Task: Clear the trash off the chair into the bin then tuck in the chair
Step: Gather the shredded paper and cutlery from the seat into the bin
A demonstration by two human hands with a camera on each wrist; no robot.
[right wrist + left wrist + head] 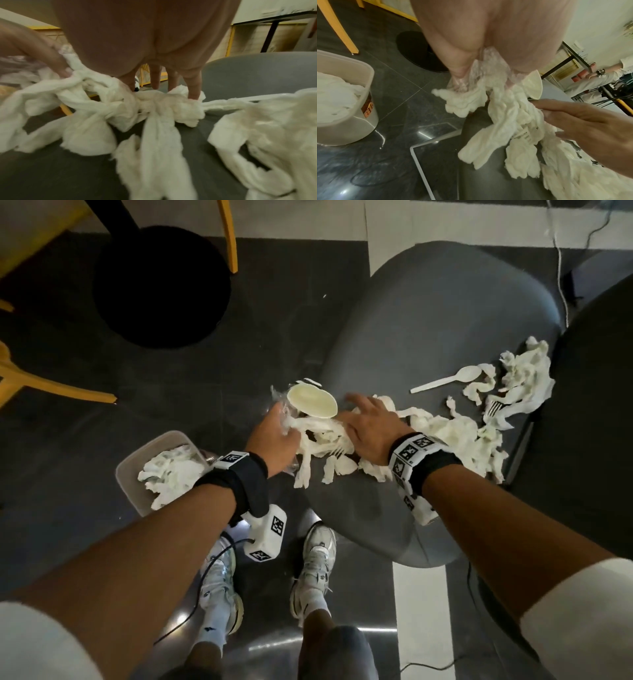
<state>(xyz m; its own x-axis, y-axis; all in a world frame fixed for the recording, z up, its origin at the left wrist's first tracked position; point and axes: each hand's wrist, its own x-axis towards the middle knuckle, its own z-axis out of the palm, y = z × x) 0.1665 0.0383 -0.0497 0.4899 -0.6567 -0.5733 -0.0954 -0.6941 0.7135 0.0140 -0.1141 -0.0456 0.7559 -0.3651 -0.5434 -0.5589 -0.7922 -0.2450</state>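
Observation:
A grey chair [428, 313] has torn white tissue [455, 436] strewn across its seat, along with a white plastic spoon [445, 381] and a fork [493, 409]. At the seat's left edge my left hand [274, 433] grips crumpled clear plastic [488, 67] and tissue, next to a pale round cup [311, 404]. My right hand [366, 422] lies flat on the tissue with its fingers [193, 89] straight and spread. The translucent bin [126, 470] stands on the floor left of the chair and holds tissue.
A black round table base [161, 285] and yellow chair legs [58, 388] are on the floor to the left. A dark chair back [599, 405] borders the seat on the right. My shoes [317, 559] stand below the seat. Another person [607, 75] sits far off.

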